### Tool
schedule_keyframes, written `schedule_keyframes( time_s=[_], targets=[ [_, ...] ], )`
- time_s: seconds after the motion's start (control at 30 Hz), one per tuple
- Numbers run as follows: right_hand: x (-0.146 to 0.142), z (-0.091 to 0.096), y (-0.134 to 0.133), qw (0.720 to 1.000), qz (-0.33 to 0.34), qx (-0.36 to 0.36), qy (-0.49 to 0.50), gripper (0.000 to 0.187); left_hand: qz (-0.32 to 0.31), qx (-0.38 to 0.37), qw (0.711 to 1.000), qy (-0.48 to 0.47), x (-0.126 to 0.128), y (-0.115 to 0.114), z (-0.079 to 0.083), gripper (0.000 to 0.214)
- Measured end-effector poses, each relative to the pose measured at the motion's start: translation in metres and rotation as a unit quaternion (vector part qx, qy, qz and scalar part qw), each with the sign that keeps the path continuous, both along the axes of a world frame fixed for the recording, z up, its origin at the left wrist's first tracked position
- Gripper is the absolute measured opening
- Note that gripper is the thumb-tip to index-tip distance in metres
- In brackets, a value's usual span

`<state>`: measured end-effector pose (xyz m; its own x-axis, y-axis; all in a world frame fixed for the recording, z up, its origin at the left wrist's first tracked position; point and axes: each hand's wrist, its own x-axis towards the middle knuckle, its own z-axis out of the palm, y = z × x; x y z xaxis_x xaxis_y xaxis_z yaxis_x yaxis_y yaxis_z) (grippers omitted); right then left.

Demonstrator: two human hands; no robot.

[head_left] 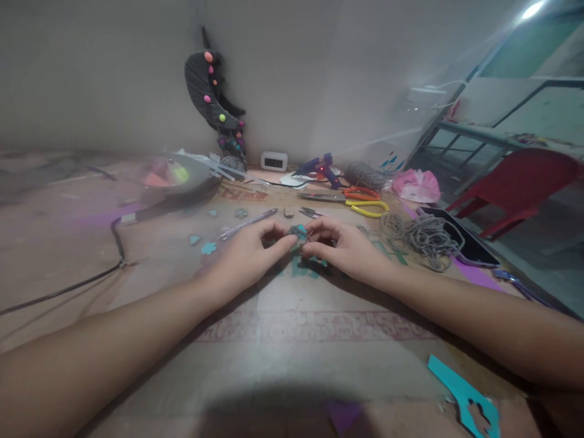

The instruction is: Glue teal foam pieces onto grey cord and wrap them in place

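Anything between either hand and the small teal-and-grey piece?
Nothing visible. The left hand pinches the piece; the right hand is close at its other side, contact hard to tell. The tangled grey cord lies right of the right hand, not between.

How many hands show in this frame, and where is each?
2. The left hand pinches a small grey-and-teal piece near the middle of the picture; the right hand is just right of that piece. Some fingers are partly hidden.
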<state>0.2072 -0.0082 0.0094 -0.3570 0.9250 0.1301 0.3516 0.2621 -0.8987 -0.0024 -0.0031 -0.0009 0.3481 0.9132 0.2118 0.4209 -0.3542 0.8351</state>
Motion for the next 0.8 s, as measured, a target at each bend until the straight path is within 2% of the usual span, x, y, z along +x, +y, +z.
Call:
schedule_keyframes(
  time_s=[0.1,0.23,0.33,0.5,0.73,0.8],
  targets=[
    [0.0036,0.002,0.0016,0.999,-0.015,0.038,-0.034,0.011,0.009,-0.008,1.0,0.001,0.0004,-0.0001,0.0004,0.024],
    [0.0054,0.0075,0.0004,0.989,-0.067,0.116,-0.064,0.016,0.001,-0.025,1.0,0.012,0.0011,-0.0006,0.001,0.022],
    [0.0045,0.0092,-0.0011,0.984,-0.077,0.147,-0.069,0.016,-0.009,-0.03,0.999,0.021,0.0012,-0.0007,0.0011,0.023],
    [0.0043,0.0082,-0.0006,0.983,-0.079,0.151,-0.065,0.018,-0.017,-0.03,0.999,0.026,0.0014,-0.0003,0.0009,0.021],
    [0.0058,0.0052,0.0021,0.987,-0.037,0.135,-0.085,0.034,-0.01,-0.019,1.0,0.007,0.0005,0.0001,0.0001,0.022],
    [0.0049,0.0043,0.0018,0.986,-0.038,0.13,-0.101,0.032,-0.009,-0.01,1.0,0.006,0.0003,0.0004,0.0,0.023]
  ],
)
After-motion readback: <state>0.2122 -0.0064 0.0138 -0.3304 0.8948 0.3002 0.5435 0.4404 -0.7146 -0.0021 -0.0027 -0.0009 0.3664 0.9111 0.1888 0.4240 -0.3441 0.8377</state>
